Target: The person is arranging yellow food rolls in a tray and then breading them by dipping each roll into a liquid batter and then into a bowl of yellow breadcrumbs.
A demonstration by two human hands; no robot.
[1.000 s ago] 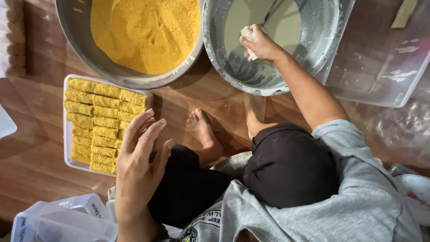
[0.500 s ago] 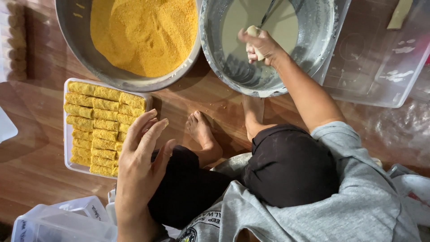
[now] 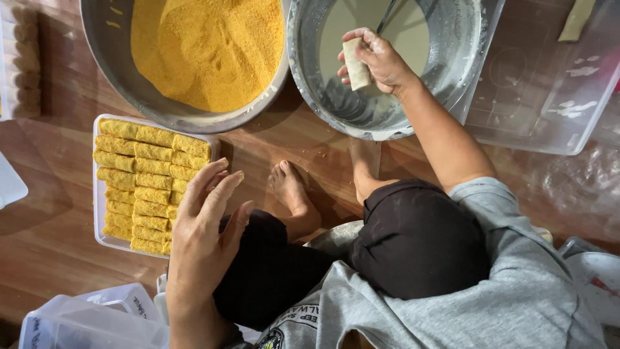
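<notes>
- Your right hand [image 3: 378, 59] now holds a pale roll [image 3: 356, 63] clear above the batter bowl [image 3: 452, 77], fingers clamped round it; a second ago that hand was low in the batter, so the roll has come up wet and coated.
- The roll hangs over the bowl's near-left side, above the thin grey batter, with a utensil handle [image 3: 386, 16] leaning in just behind your hand.
- Your left hand [image 3: 203, 226] rests on your knee, fingers spread and holding nothing, where it lay a second ago.
- Just left of it on the wooden floor [image 3: 58, 213] sits a white tray [image 3: 98, 194] of crumbed rolls [image 3: 145, 184], packed in rows.
- The crumb bowl [image 3: 110, 52], heaped with orange crumbs [image 3: 206, 48], stands at the floor's far edge, touching the batter bowl's left rim.
- A clear tub [image 3: 549, 97] lies right of the batter bowl.
</notes>
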